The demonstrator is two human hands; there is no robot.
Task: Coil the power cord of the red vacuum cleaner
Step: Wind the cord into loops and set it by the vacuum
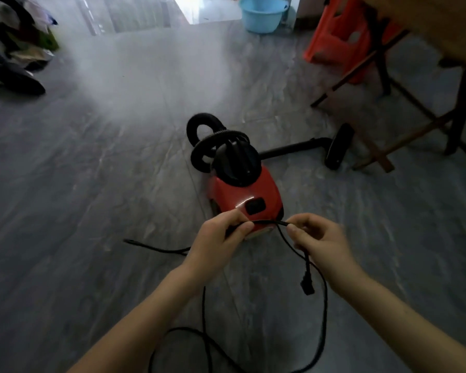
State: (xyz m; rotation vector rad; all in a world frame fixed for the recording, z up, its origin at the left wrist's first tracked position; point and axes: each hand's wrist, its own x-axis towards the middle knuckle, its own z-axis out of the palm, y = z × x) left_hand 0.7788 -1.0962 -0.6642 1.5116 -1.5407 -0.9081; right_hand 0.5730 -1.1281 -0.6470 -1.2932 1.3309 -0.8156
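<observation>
The red vacuum cleaner (249, 195) stands on the grey floor in the middle of the view, with a black hose (201, 138) looped over its top. Its black power cord (324, 305) is stretched between my two hands just in front of the machine. My left hand (221, 243) pinches the cord on the left; my right hand (318, 238) pinches it on the right. The plug (307, 285) dangles below my right hand. More cord trails in loose loops across the floor below my forearms and off to the left.
The vacuum's wand and floor head (338, 146) lie to the right, near wooden table legs (382, 146). An orange plastic stool (342, 39) and a blue basin (262, 13) stand at the back. Clothes and shoes (14, 49) are piled at the far left.
</observation>
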